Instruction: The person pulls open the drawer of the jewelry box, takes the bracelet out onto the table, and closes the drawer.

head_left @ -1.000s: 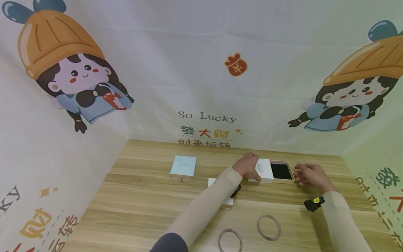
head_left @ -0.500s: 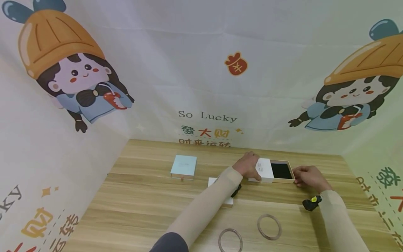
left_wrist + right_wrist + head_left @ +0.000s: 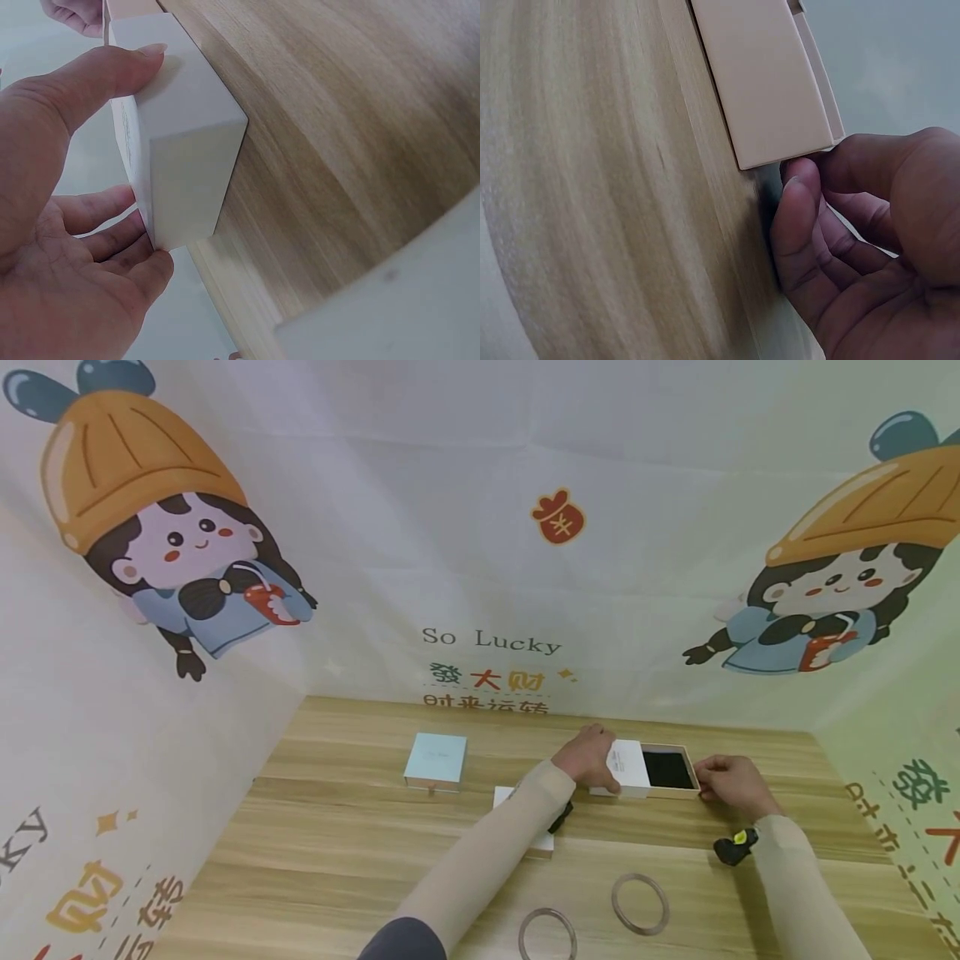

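At the back right, a white slide-out box sleeve [image 3: 632,766] lies on the table, its pale peach drawer [image 3: 769,82] pulled partway out to the right. Black lining [image 3: 667,769] shows inside. My left hand [image 3: 588,758] grips the sleeve at its left end; in the left wrist view the thumb lies on one side and the fingertips press the far edge. My right hand [image 3: 737,785] pinches with thumb and index finger right at the drawer's outer end; whatever small part sits between those fingertips is hidden. Two translucent pinkish bangles, a near one [image 3: 548,935] and another [image 3: 640,904], lie in front.
A light blue box [image 3: 436,760] with a small tab stands left of centre at the back. Another white box [image 3: 543,843] is partly covered by my left forearm. A printed cloth [image 3: 495,568] hangs behind the table and along both sides.
My right hand has moved in slightly, and its fingers have gone from loosely spread beside the drawer to pinching at its end. The left hand and the box stay put.
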The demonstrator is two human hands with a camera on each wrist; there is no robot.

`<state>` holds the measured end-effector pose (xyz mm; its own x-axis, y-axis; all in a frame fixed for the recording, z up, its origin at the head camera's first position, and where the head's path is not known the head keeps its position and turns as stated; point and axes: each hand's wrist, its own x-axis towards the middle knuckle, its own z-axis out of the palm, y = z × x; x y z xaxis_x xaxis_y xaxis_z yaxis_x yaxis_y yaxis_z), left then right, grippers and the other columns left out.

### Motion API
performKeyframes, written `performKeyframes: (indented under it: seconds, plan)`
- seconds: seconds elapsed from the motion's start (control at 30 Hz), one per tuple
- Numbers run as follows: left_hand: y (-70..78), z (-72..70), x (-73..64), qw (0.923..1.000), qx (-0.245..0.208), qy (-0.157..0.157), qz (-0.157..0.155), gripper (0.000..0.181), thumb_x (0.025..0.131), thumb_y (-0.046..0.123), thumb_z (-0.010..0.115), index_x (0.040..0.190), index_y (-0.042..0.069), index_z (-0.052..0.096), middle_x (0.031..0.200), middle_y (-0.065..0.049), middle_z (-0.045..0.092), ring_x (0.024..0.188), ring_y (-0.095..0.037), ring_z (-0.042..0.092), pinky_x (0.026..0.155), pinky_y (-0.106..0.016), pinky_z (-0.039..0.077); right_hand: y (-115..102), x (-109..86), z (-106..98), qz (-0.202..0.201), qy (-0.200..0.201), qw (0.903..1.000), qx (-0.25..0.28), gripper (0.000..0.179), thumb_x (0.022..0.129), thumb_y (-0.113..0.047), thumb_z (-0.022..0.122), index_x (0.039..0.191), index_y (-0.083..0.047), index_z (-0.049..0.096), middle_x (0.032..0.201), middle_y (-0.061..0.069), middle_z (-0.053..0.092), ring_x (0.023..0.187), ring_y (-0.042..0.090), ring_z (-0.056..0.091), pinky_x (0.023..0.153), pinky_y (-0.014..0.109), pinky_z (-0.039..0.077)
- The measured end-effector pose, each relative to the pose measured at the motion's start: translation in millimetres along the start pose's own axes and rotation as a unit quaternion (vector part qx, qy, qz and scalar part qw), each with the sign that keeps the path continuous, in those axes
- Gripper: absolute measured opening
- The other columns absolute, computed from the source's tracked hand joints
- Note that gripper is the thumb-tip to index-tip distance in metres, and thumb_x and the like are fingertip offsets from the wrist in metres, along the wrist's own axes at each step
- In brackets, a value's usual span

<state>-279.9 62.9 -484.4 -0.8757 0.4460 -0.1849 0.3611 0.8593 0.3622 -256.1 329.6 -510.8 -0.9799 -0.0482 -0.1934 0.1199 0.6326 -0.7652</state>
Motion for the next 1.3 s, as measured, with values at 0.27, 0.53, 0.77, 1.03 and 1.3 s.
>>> performKeyframes:
  seconds: [0.27, 0.53, 0.77, 1.03, 1.3]
  plan:
    - [2.2, -1.5, -2.5, 1.0000, -0.005, 0.007, 0.000, 0.084, 0.080, 0.034, 0.088, 0.151, 0.012, 0.049, 0.151, -0.002, 0.049, 0.138, -0.016, 0.046, 0.112, -0.021, 0.042, 2.2, 2.2, 1.0, -0.009, 0.010, 0.9998, -0.017, 0.031, 0.100, -0.010, 0.055, 0.114, 0.016, 0.066, 0.078, 0.001, 0.071, 0.066, 0.007, 0.065, 0.062, 0.024, 0.055]
    - [3.3, -1.9, -1.5, 1.0000, 0.004, 0.002, 0.001, 0.083, 0.081, 0.035, 0.088, 0.150, 0.012, 0.049, 0.151, -0.004, 0.049, 0.138, -0.017, 0.046, 0.112, -0.022, 0.043, -0.3, 0.4, 4.7, -0.006, 0.018, 0.9997, -0.016, 0.028, 0.100, -0.007, 0.054, 0.113, 0.016, 0.066, 0.083, 0.010, 0.072, 0.067, 0.008, 0.064, 0.062, 0.024, 0.057]
    - [3.8, -3.7, -4.6, 1.0000, 0.000, 0.002, 0.001, 0.082, 0.081, 0.034, 0.088, 0.150, 0.010, 0.050, 0.152, -0.005, 0.049, 0.140, -0.018, 0.046, 0.112, -0.024, 0.043, 1.1, 2.7, 6.0, -0.016, 0.018, 0.9995, -0.017, 0.026, 0.099, -0.005, 0.053, 0.110, 0.015, 0.066, 0.081, 0.010, 0.071, 0.066, 0.009, 0.065, 0.061, 0.026, 0.057]
    - [2.9, -2.4, -1.8, 1.0000, 0.007, 0.002, 0.002, 0.082, 0.081, 0.034, 0.088, 0.149, 0.010, 0.050, 0.149, -0.005, 0.051, 0.136, -0.018, 0.048, 0.111, -0.023, 0.044, 0.5, 3.3, 8.0, -0.020, 0.023, 0.9994, -0.018, 0.024, 0.099, -0.003, 0.052, 0.109, 0.013, 0.066, 0.081, 0.009, 0.071, 0.066, 0.010, 0.064, 0.061, 0.026, 0.057]
    - [2.9, -2.0, -0.9, 0.9999, 0.009, 0.005, 0.003, 0.079, 0.081, 0.035, 0.088, 0.146, 0.011, 0.052, 0.144, -0.003, 0.053, 0.128, -0.015, 0.050, 0.107, -0.022, 0.046, -1.8, 2.8, 11.0, -0.036, 0.035, 0.9984, -0.024, 0.021, 0.099, -0.003, 0.055, 0.108, 0.013, 0.066, 0.083, 0.013, 0.072, 0.067, 0.011, 0.064, 0.059, 0.025, 0.055]
